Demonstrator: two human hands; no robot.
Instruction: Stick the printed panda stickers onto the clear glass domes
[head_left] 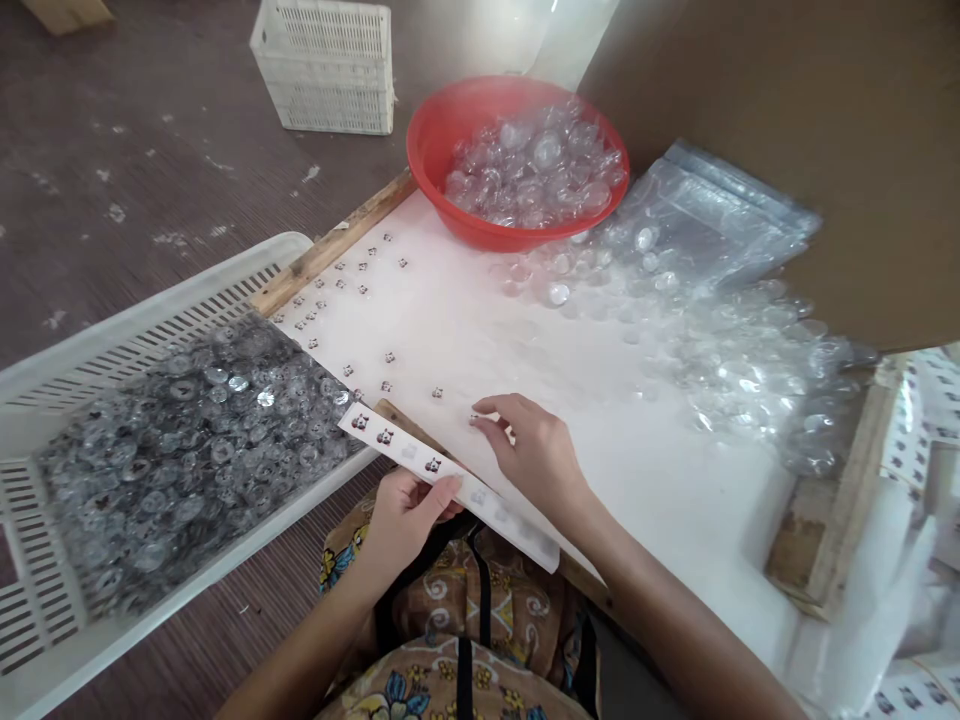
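My left hand [416,510] holds a white sticker strip [517,530] by its lower edge, thumb on top. Small panda prints run along the strip's upper left half, with faint blank spots between and beyond them. Just above the strip, my right hand [529,445] is pinched, thumb against forefinger. A tiny panda sticker [474,419] seems to sit at its fingertips, largely hidden. Several loose panda pieces [389,357] are scattered over the left side of the white tabletop [480,320].
On the left stands a white slotted crate [142,290] full of clear round pieces [187,450]. A red basin [502,238] of clear domes is at the back. More clear domes [742,350] and plastic bags [712,215] lie right. A white basket [330,70] is on the floor.
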